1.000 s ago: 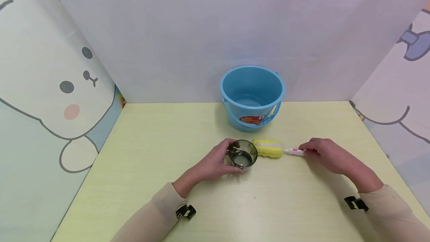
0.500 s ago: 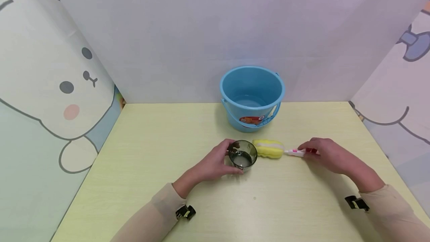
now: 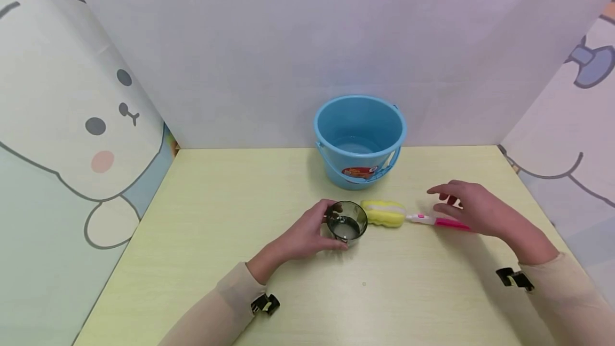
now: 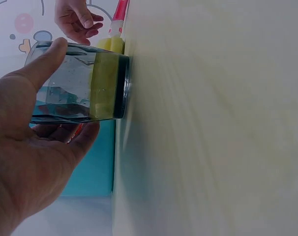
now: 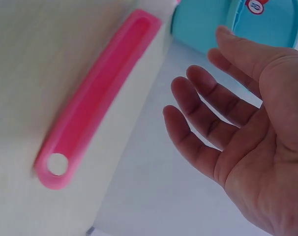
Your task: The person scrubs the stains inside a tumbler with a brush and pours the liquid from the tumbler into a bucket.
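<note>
My left hand (image 3: 305, 238) grips a smoky dark drinking glass (image 3: 348, 222) from its left side, thumb at the front and fingers behind. In the left wrist view the upright glass (image 4: 73, 88) has its base right at the tabletop. Just right of it lies a sponge bottle brush (image 3: 384, 213), with a yellow sponge head and a white-and-pink handle. Over the pink handle end hovers my right hand (image 3: 475, 208), fingers relaxed and holding nothing. The right wrist view shows the pink handle (image 5: 97, 103) lying on the table, apart from the right hand (image 5: 257, 123).
Behind the glass and the brush stands a blue bucket (image 3: 360, 122) with its carrying handle hanging at the front. A pale wooden table (image 3: 230, 191) bears everything. White and cartoon-printed panels rise along its back and sides.
My right hand has let go of the brush handle and lifted up off it, uncovering the pink end. The left hand, the glass and the bucket stay where they were.
</note>
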{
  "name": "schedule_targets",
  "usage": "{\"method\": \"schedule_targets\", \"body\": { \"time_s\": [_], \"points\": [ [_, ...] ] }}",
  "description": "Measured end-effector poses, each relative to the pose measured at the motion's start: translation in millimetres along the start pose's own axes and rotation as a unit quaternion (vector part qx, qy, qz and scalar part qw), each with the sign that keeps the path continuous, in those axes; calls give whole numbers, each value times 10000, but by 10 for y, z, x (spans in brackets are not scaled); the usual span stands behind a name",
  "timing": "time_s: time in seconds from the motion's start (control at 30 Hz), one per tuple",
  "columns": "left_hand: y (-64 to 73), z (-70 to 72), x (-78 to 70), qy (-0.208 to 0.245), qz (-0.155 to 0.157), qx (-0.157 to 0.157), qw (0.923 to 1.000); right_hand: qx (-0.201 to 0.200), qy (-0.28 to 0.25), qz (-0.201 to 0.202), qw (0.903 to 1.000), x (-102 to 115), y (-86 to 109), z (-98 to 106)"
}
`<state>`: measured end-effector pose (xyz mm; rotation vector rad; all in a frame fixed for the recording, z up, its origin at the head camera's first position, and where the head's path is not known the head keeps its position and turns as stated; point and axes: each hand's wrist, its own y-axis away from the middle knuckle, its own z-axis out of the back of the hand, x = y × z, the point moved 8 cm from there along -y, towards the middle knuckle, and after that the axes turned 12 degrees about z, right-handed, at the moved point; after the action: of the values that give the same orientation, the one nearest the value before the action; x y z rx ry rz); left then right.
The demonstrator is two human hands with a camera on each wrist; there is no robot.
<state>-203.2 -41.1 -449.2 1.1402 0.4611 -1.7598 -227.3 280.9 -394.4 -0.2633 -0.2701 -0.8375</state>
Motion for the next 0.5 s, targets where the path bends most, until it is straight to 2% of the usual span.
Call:
{"method": "schedule_targets", "body": {
  "time_s": [0.3,0.5],
  "points": [
    [7,7,-10,-38,78,-12,10000,-542,-297,-250,9978,0,-177,288],
    [5,4,-15,-33,76,5,10000,-597,-685,-690,9935,0,-301,416]
  ]
}}
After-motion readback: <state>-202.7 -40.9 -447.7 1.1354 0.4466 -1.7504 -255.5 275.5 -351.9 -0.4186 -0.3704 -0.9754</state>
